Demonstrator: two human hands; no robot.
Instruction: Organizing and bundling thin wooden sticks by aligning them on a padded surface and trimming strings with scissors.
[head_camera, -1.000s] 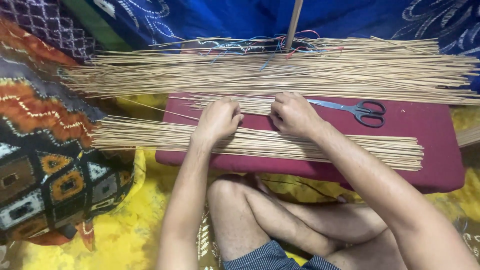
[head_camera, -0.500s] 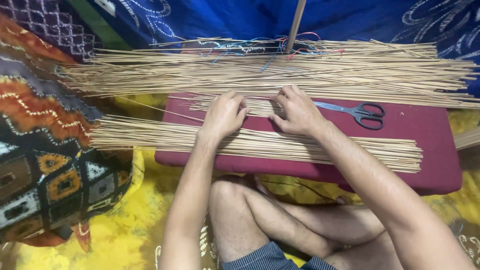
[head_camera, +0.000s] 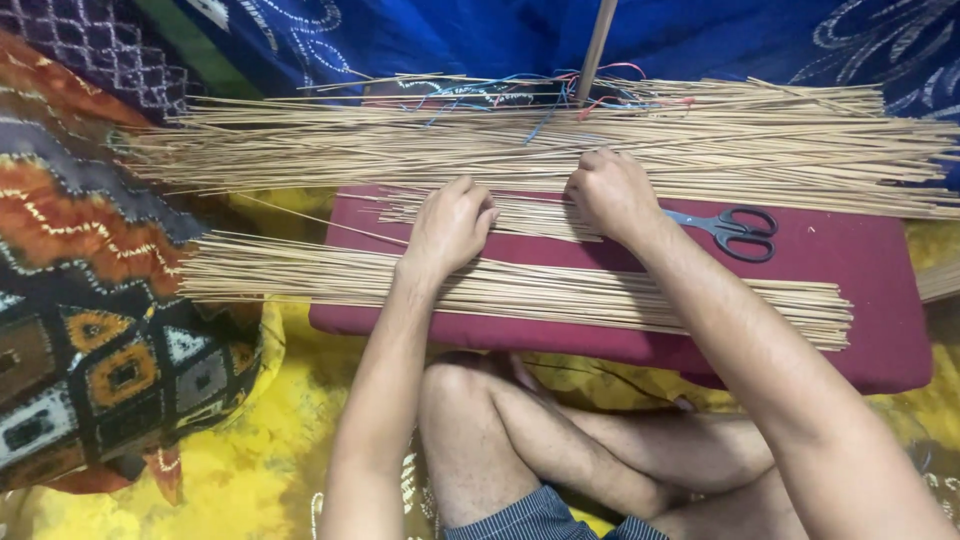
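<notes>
both hands rest knuckles-up on a small bundle of thin sticks (head_camera: 530, 215) lying across the maroon cushion (head_camera: 850, 350): the left hand (head_camera: 448, 225) at 9 o'clock of it, the right hand (head_camera: 612, 192) at 3 o'clock, fingers curled over the sticks, though whether they pinch any i cannot tell. the sticks look light, stiff and brittle, best gathered near mid-length. black scissors (head_camera: 735, 230) lie at 3 o'clock; a bigger heap (head_camera: 760, 150) sits at 12, another bundle (head_camera: 600, 292) at 6. no containers show.
</notes>
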